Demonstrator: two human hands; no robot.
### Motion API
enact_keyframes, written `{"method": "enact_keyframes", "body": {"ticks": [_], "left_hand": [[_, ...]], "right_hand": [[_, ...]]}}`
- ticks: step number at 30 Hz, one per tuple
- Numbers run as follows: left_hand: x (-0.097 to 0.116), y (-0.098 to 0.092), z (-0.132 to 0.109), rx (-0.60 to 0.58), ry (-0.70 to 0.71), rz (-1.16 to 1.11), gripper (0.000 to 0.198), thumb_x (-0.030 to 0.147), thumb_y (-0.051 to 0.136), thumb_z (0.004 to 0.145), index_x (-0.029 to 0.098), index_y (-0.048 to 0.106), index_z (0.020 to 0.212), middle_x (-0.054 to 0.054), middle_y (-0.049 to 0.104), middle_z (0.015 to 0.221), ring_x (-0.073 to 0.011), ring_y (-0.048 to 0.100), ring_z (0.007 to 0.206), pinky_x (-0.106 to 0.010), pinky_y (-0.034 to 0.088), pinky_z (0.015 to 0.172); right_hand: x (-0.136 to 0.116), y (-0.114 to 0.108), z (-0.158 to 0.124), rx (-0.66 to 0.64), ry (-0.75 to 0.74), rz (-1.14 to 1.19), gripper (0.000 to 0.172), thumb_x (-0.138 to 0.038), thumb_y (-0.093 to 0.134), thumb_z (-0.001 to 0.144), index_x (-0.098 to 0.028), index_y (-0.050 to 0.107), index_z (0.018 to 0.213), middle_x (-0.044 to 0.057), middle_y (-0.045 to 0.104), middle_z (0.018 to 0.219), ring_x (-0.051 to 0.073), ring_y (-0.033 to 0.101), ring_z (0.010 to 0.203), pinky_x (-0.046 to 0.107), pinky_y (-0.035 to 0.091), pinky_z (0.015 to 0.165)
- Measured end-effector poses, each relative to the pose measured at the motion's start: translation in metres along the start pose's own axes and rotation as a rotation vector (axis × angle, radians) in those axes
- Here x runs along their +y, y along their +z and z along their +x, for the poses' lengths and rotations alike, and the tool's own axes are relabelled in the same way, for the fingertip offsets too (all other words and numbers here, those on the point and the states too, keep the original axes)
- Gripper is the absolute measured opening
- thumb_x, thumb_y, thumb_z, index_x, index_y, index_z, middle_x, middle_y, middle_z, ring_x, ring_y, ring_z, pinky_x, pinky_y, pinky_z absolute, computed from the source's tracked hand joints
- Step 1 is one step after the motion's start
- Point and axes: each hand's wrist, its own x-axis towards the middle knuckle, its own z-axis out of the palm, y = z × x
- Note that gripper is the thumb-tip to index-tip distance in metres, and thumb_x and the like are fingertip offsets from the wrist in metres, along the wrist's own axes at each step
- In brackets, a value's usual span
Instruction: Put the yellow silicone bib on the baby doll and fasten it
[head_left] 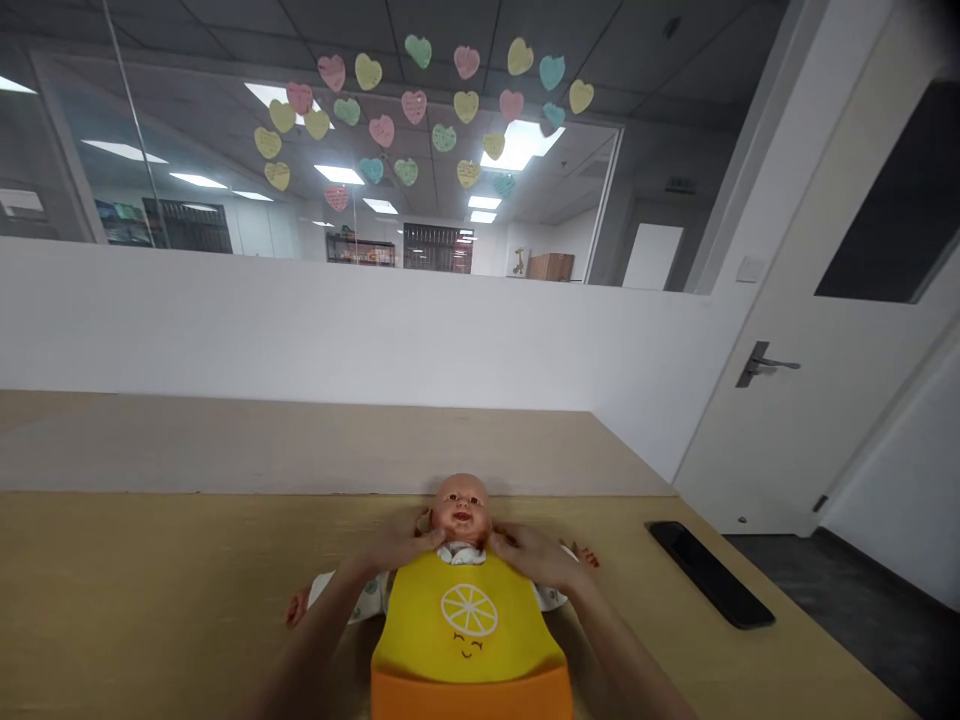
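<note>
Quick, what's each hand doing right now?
Left hand: fingers at the neck of the yellow bib on the baby doll; whether they grip cannot be told.
Right hand: same, at the bib's other side; grip cannot be told.

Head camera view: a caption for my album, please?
Left hand and right hand meet at a baby doll's neck, above a yellow bib, on a wooden table.
</note>
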Motion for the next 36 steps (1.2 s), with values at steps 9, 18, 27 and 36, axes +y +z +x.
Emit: {"method": "enact_keyframes", "body": {"ticks": [9, 18, 27, 36], "left_hand": [[0.055, 0.023, -0.030, 0.061, -0.127, -0.259, 0.057, 0.027, 0.083, 0.060, 0.016, 0.066, 0.113, -0.013, 0.072, 0.113, -0.0336, 0.064, 0.108, -0.041, 0.049, 0.090], [0.082, 0.028, -0.096, 0.174, -0.062, -0.227, 0.081, 0.030, 0.081, 0.064, 0.020, 0.050, 0.138, -0.012, 0.060, 0.136, -0.0331, 0.056, 0.122, -0.042, 0.046, 0.101], [0.083, 0.058, -0.231, 0.219, 0.146, -0.194, 0.104, 0.034, 0.089, 0.053, 0.039, 0.043, 0.145, -0.002, 0.053, 0.145, -0.0397, 0.040, 0.138, -0.048, 0.041, 0.112], [0.074, 0.103, -0.300, 0.173, 0.117, -0.297, 0.098, 0.032, 0.089, 0.053, 0.032, 0.049, 0.142, -0.008, 0.061, 0.134, -0.0422, 0.043, 0.134, -0.049, 0.040, 0.110]], "right_hand": [[0.002, 0.022, 0.008, 0.064, 0.006, 0.140, 0.048, -0.052, 0.064, 0.079, -0.014, 0.072, 0.108, 0.011, 0.072, 0.107, 0.030, 0.065, 0.101, 0.037, 0.048, 0.082], [-0.052, 0.025, -0.075, 0.190, -0.019, 0.441, 0.063, -0.048, 0.073, 0.074, -0.011, 0.060, 0.123, 0.014, 0.065, 0.122, 0.029, 0.062, 0.111, 0.038, 0.050, 0.093], [-0.111, 0.066, -0.225, 0.218, -0.140, 0.308, 0.050, -0.037, 0.079, 0.070, -0.024, 0.067, 0.117, 0.010, 0.067, 0.121, 0.035, 0.060, 0.113, 0.041, 0.049, 0.097], [-0.060, 0.131, -0.284, 0.302, -0.033, 0.394, 0.063, -0.043, 0.086, 0.057, -0.022, 0.069, 0.114, 0.014, 0.068, 0.114, 0.041, 0.061, 0.105, 0.048, 0.052, 0.088]]}}
